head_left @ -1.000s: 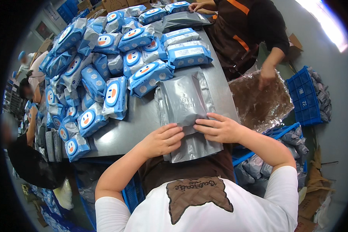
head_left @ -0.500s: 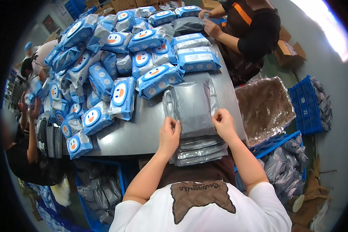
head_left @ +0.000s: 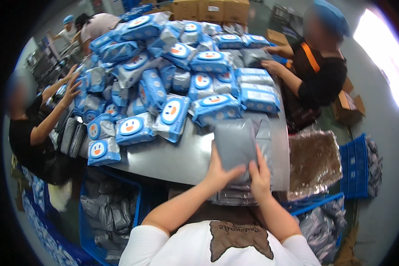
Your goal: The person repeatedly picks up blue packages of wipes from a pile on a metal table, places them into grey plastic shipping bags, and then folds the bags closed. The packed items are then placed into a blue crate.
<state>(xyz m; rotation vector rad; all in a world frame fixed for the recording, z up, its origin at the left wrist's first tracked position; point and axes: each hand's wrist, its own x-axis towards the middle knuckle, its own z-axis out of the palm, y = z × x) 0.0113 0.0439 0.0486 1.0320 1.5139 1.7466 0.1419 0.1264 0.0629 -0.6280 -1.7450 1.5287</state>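
A grey plastic mailing bag [head_left: 236, 142] is held up in front of me at the near edge of the steel table. My left hand [head_left: 222, 167] wraps its lower left side, thumb lying across the front. At the lower right edge, my right hand [head_left: 260, 175] grips the same bag, fingers up along its side. Whether anything is inside cannot be seen. Beneath and behind it lies a stack of grey mailing bags [head_left: 235, 197], partly hidden by my hands. Just beyond stands a blue-and-white pack of wipes [head_left: 216, 109], nearest of a large heap.
The heap of wipes packs [head_left: 173, 114] covers much of the steel table [head_left: 164, 162]. Blue crates [head_left: 139, 197] of filled grey bags stand below left and right. A foil-lined box [head_left: 314, 162] sits right of the table. Co-workers' hands [head_left: 71, 91] reach in from left and right.
The grey bag, lying on the stack before, is now lifted and tilted. My hands have moved from its side edges to grip lower and closer together. The view has shifted.
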